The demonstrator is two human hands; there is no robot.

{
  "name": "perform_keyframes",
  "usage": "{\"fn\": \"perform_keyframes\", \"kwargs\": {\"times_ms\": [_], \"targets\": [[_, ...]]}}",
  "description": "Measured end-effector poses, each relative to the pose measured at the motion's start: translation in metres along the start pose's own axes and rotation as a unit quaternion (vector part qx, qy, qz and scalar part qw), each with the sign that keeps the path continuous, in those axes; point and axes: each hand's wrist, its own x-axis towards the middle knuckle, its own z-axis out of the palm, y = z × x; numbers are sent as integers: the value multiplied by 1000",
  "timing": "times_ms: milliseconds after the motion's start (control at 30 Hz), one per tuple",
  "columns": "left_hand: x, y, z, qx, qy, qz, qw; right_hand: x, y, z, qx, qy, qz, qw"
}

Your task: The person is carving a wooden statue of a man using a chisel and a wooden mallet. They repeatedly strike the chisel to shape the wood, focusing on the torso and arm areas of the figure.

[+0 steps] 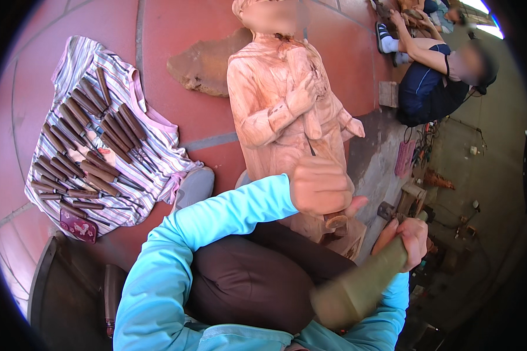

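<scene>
A carved wooden statue (pixel 257 120) of a robed figure lies in front of me, one carved hand on its chest. My left hand (pixel 321 186) is closed around a wood-carving chisel (pixel 335 221). Its thin blade points away at the statue's robe, and the butt of its wooden handle shows below my fist. Whether the blade's tip touches the wood I cannot tell. Lower right, my right hand (pixel 414 241) grips a greenish-brown wooden mallet (pixel 360 284). The mallet head, smeared by motion, is over my lap, apart from the chisel's butt.
On the left, a striped cloth garment (pixel 164 131) bears several wooden-handled carving tools (pixel 70 126). A flat brown slab (pixel 202 64) lies beside the statue on red floor tiles (pixel 181 23). Another person (pixel 433 76) sits at the upper right. A dark curved object (pixel 52 292) stands lower left.
</scene>
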Motion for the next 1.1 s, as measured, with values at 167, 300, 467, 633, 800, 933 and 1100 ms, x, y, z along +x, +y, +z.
{"fn": "perform_keyframes", "kwargs": {"times_ms": [167, 300, 467, 633, 800, 933, 1100], "targets": [[1, 1, 1, -39, 85, -77, 993, 13, -3, -2, -85, -114, -8, 990], [2, 22, -12, -25, -93, 30, 995, 2, -3, -5, -51, -83, 13, 995], [9, 9, -1, -13, -20, 5, 1000, -4, -8, -8, 22, -60, 42, 997], [5, 7, -3, -24, -3, 7, 1000, -4, -12, -8, 31, -33, 43, 998], [-4, 0, -7, -62, 17, 28, 998, 0, -9, 0, 0, -13, 9, 1000], [-4, -1, -4, -49, 13, 36, 998, 11, -6, -3, -117, -73, -25, 990], [-1, 1, 1, -16, 5, 16, 1000, 3, 9, -2, -68, -65, -56, 994]]}}
